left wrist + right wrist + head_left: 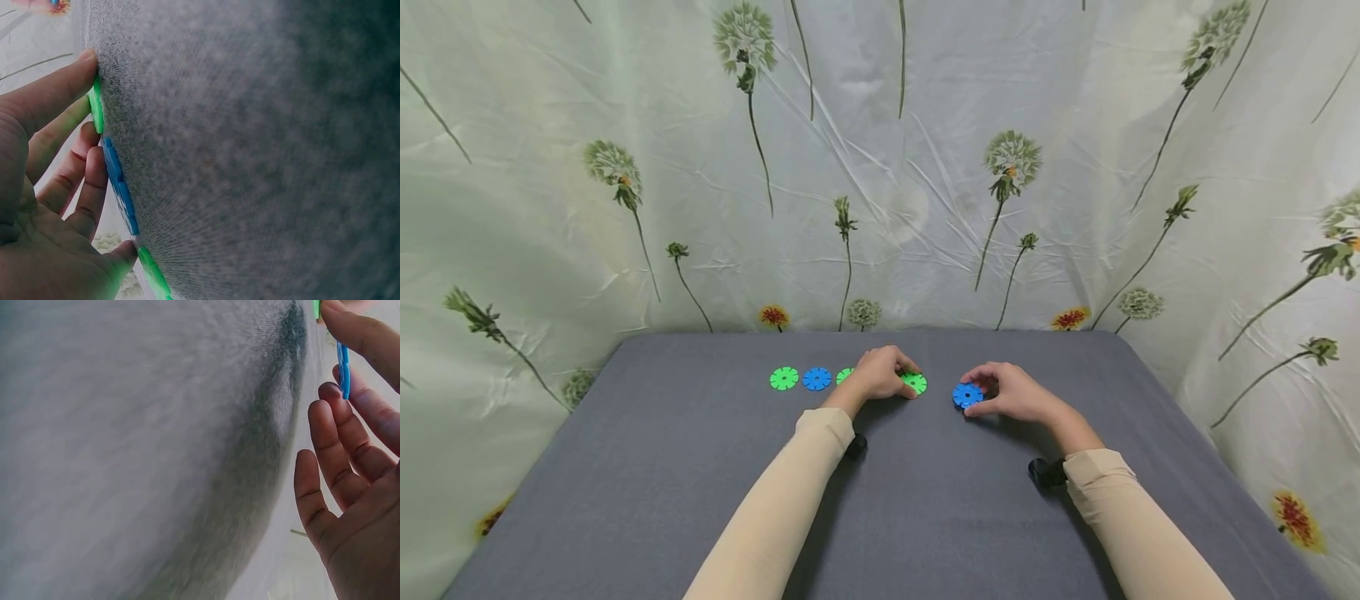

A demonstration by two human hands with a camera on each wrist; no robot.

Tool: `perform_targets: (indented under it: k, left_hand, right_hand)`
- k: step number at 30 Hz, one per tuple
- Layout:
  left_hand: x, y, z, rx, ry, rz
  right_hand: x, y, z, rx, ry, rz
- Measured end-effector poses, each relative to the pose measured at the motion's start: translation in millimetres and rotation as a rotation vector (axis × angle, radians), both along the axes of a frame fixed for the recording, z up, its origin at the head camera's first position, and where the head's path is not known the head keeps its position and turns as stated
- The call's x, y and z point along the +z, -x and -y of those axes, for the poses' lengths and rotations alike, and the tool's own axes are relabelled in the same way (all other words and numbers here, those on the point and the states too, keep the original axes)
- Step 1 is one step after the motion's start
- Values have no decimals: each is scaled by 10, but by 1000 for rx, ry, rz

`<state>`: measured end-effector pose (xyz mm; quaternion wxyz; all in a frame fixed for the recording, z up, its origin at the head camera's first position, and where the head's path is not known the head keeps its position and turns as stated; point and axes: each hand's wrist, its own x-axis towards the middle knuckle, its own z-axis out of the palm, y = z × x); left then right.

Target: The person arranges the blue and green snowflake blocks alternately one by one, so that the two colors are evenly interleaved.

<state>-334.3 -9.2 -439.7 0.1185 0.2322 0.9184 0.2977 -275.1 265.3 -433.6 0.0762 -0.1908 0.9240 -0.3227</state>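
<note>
Thumb and finger of my left hand (878, 373) grip the edges of a green notched plastic disc (916, 382), which lies on the grey cloth. Beneath that hand, hidden in the head view, a blue disc (122, 186) shows in the left wrist view. My right hand (1017, 392) pinches another blue notched disc (967, 395) by its rim, to the right of the green one and apart from it. In the right wrist view this blue disc (344, 372) appears edge-on, off the cloth, with the remaining fingers spread loosely.
Left of my left hand, a green disc (784, 378), a blue disc (817, 379) and a partly covered green disc (844, 377) continue the row on the grey table (925, 500). A pale curtain (895, 167) with dandelion prints hangs behind the table's far edge.
</note>
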Motion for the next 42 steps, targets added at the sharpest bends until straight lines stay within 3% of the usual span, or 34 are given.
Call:
perform_targets:
  k: [13, 28, 42]
  left_hand:
    - [-8, 9, 19, -25, -5, -5]
    - [3, -30, 41, -27, 10, -16]
    - [-55, -54, 48, -22, 37, -49]
  right_hand:
    - [-33, 274, 232, -19, -60, 30]
    - [-109, 383, 260, -8, -3, 133]
    - [-186, 373, 279, -25, 39, 139]
